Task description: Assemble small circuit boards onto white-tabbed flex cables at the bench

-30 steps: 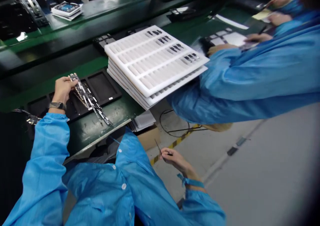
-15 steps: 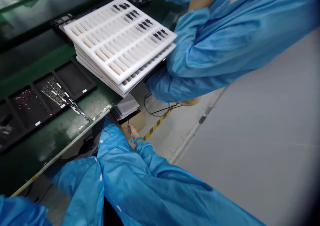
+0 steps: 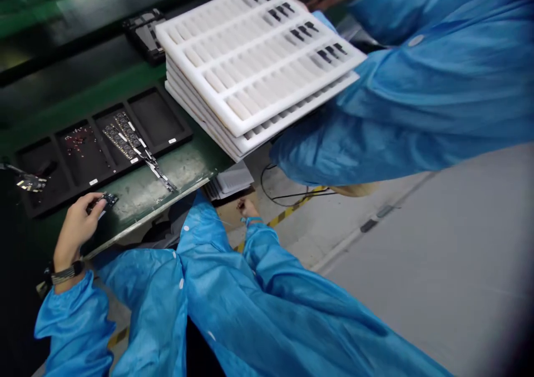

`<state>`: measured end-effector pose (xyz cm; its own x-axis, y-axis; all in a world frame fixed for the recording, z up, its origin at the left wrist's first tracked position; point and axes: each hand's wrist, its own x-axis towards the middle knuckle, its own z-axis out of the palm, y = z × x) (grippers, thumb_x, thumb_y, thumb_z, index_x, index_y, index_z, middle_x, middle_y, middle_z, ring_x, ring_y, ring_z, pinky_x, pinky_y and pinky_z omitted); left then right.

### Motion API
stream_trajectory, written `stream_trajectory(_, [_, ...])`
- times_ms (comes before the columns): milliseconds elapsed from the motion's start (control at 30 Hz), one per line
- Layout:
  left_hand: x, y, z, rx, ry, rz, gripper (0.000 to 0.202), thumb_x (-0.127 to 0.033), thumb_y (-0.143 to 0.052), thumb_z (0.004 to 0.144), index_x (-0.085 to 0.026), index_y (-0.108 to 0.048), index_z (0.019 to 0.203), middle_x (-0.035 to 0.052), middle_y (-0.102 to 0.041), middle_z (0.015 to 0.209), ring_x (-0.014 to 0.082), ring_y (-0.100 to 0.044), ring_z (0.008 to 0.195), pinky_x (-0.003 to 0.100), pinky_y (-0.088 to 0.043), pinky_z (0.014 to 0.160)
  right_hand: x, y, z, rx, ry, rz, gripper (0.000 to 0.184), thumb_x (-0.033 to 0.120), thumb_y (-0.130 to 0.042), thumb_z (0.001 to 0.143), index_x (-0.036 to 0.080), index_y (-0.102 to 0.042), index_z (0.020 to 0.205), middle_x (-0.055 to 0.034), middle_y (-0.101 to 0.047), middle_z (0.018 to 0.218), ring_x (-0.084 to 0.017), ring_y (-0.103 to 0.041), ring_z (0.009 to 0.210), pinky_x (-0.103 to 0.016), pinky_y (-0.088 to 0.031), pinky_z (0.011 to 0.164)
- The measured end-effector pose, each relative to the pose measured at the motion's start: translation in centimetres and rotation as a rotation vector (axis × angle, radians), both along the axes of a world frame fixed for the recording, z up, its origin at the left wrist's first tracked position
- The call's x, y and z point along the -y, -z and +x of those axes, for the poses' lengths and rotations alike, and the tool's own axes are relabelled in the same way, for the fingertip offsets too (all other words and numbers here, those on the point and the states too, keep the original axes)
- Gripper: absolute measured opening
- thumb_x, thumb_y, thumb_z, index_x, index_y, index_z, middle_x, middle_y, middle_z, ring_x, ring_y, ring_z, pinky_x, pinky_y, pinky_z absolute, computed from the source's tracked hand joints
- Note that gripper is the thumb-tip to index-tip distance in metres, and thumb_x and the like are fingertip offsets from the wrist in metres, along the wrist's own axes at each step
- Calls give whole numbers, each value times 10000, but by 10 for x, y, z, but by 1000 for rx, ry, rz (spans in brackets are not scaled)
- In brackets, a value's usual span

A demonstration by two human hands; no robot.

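Head view shows the left hand pinching a small dark circuit piece at the near left of the tabletop. Probably it is light, stiff and fragile; its edges seem safest to hold. Whether the right hand grasps something, I cannot tell.

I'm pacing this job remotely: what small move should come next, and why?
Probably raise the right hand toward the green table: the left hand holds a small dark part there, while the right hand is low, off the table's edge.
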<state>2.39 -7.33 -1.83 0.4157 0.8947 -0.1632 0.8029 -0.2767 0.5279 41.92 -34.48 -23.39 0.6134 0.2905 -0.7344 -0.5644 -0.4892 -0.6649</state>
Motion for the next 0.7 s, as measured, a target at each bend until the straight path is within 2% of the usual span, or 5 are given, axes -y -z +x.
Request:
stream_trajectory(167, [3,12,7,40,68,52,214,-418,-669,826,-232,-710,922,86,-761,1018,296,-667,978,420,-536,947,35,-16,-12,-102,-181,64,261,375,-743,1000,171,-707,1160,-121,-735,1169,-190,-716,920,-326,-603,820])
stream_trajectory(267, [2,15,10,50,158,77,166,-368,-644,869,-229,-710,933,84,-738,1001,293,-636,1001,437,-514,973,51,-46,-21,-166,-381,186,438,405,-969,749,167,-675,968,-65,-764,869,-135,-628,604,-289,-521,623])
stream_trajectory(333, [3,17,10,43,202,118,164,-349,-628,903,-229,-718,968,89,-718,991,301,-611,998,456,-501,962,45,-76,-26,-246,-655,351,511,466,-984,705,175,-658,971,-70,-784,857,-146,-645,582,-299,-513,608])
stream_trajectory(533, [24,23,14,65,192,263,128,-252,-617,945,-228,-734,991,142,-696,1229,355,-572,1203,532,-444,1025,-41,-187,-62,-386,-1241,591,387,439,-875,860,198,-596,980,-87,-815,920,-148,-691,631,-277,-534,589])
stream_trajectory(700, [35,18,11,245,111,219,104,-251,-608,956,-216,-686,896,129,-740,1190,331,-628,1190,522,-440,1063,-132,-252,-112,-145,-1333,833,264,372,-822,914,168,-659,954,-78,-802,926,-112,-638,604,-260,-532,590])
